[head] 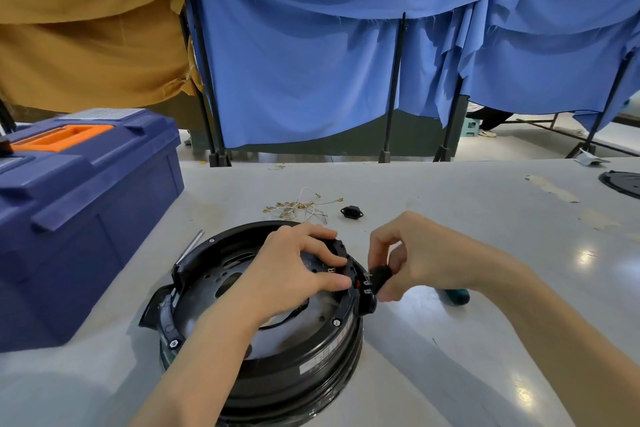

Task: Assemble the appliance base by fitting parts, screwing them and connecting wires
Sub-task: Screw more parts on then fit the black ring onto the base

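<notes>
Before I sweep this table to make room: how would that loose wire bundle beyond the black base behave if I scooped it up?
The wire bundle would probably be floppy: its thin strands lie in slack curves on the table. Likely very light, being thin wire with small brass-coloured terminals. It may snag or trail, since strands look tangled and some stick out.

I saw a pale grey worktop [433, 184], glossy with glare on its right side. A blue toolbox [86, 218] with an orange handle sat at its left. The round black appliance base [277, 350] stood near the front, just beside the toolbox. Behind the base lay a loose bundle of wires [298, 208] with brass terminals, and just right of it a small black socket [351, 211]. A green-handled tool [452, 296], possibly a screwdriver, lay right of the base, half hidden. A black round part [623, 182] sat at the far right edge, near strips of old tape [550, 189].
</notes>
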`<state>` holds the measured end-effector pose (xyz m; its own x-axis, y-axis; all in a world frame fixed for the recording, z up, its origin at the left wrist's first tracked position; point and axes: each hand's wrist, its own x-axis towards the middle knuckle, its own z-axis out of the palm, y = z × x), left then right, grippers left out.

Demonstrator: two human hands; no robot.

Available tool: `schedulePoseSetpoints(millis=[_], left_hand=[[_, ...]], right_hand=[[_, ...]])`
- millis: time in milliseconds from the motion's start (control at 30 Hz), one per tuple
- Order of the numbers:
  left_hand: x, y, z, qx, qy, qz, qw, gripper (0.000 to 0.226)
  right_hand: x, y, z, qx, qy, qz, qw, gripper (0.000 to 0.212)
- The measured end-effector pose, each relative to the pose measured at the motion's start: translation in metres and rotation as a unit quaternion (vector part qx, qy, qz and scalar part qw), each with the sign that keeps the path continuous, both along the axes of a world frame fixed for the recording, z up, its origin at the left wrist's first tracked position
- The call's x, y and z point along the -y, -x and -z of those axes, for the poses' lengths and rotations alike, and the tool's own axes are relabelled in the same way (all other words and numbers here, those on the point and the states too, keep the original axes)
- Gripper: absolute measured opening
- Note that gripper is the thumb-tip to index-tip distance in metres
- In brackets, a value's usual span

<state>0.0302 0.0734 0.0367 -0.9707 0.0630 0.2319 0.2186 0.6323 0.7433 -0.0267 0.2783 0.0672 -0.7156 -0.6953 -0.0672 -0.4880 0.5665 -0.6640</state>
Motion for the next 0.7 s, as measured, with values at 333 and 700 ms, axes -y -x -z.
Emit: schedulePoseSetpoints(millis=[333,700], left_hand=[[0.000,-0.001,-0.002,0.011,0.007,0.028,1.000,0.028],[0.001,-0.001,-0.003,0.019,0.010,0.031,0.999,0.029]], right_hand=[[0.010,-0.005,0.009,-0.013,0.017,0.001,1.000,0.016],[0.012,-0.007,0.009,-0.014,0.042,0.027,0.999,0.026]])
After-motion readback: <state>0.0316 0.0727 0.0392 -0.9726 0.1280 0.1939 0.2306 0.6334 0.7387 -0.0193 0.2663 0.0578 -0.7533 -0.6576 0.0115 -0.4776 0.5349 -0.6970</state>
